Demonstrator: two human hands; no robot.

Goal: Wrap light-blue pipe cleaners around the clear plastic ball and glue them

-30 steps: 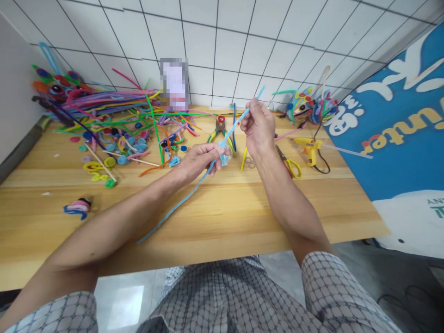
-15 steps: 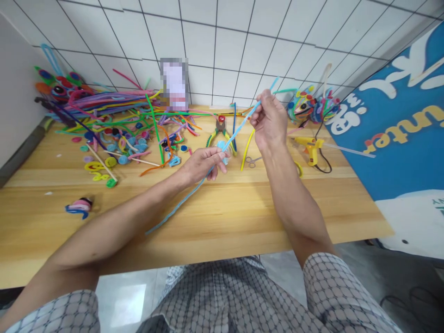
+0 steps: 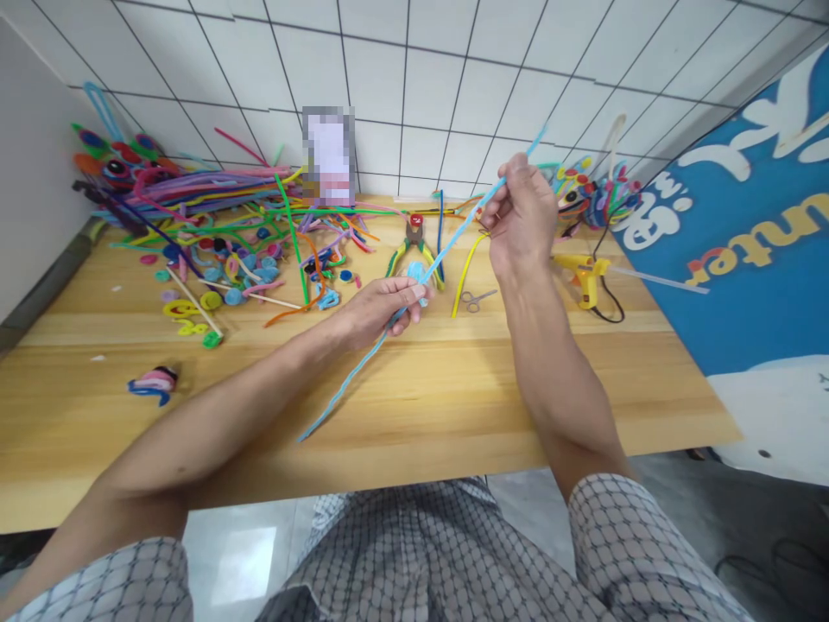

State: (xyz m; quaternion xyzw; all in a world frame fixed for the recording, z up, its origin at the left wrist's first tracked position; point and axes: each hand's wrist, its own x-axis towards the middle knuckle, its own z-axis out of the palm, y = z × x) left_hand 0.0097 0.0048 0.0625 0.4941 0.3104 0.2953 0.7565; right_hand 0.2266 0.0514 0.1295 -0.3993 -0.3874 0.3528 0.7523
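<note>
My left hand (image 3: 382,309) is closed over a small coil of light blue pipe cleaner (image 3: 418,275) just above the wooden table (image 3: 420,397). A long tail of the same light blue pipe cleaner (image 3: 343,389) trails down toward me from that hand. My right hand (image 3: 522,216) is raised higher and to the right, pinching the other end of the strand, which runs taut between both hands. Its tip sticks out above my fingers.
A heap of coloured pipe cleaners (image 3: 220,203) and small coils (image 3: 207,298) covers the back left. Pliers (image 3: 414,246), small scissors (image 3: 477,299), a yellow glue gun (image 3: 586,275) and a colourful pipe-cleaner figure (image 3: 596,199) lie behind my hands. A blue banner (image 3: 744,242) stands right.
My right hand has pulled the light blue strand up and to the right, away from my left hand. The trailing tail on the table has grown shorter.
</note>
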